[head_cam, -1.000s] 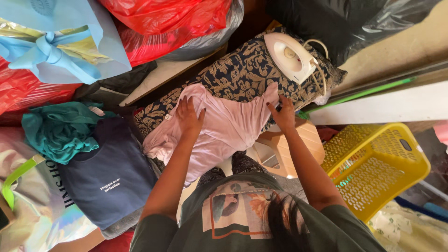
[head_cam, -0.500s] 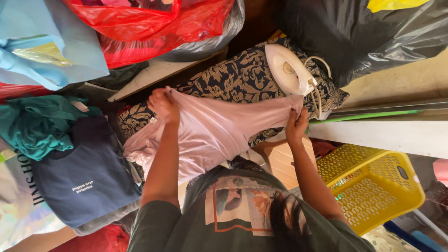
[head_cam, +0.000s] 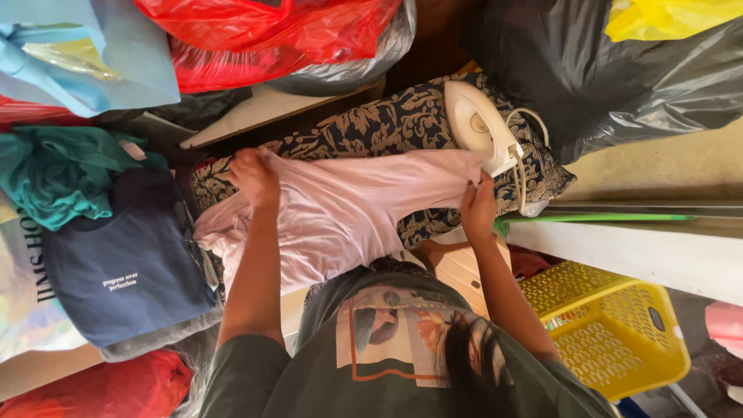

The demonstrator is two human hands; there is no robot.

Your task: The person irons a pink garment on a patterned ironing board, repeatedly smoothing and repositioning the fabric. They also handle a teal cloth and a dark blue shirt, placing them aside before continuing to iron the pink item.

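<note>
Left hand: the left hand (head_cam: 254, 175) is closed on one edge of the pink shirt (head_cam: 348, 217), fingers curled over the cloth at the end of the ironing board (head_cam: 387, 128) farthest from the iron.
Right hand: the right hand (head_cam: 478, 207) pinches the opposite edge of the pink shirt, just beside the iron (head_cam: 481, 124); thumb and fingers are shut on the fabric.
Pink shirt: it lies stretched across the ironing board between the two hands, its near part hanging off the board's edge toward the person.
Step in hand: by the look of it, the shirt is being pulled flat and squared on the board, a spreading step with the iron not in use.
Next move: it seems to call for an even pull from both hands so the cloth lies without folds, and for care that the right hand stays off the iron's flat face.
Iron: white, resting on the patterned cover at the board's right end, its cord looped beside it.
Beside the board: a navy shirt (head_cam: 128, 263) and a teal garment (head_cam: 66, 174) lie past its left end; red bags (head_cam: 279, 35) and a black bag (head_cam: 611, 77) sit beyond its far side; a yellow basket (head_cam: 619, 329) stands below its right end.
</note>
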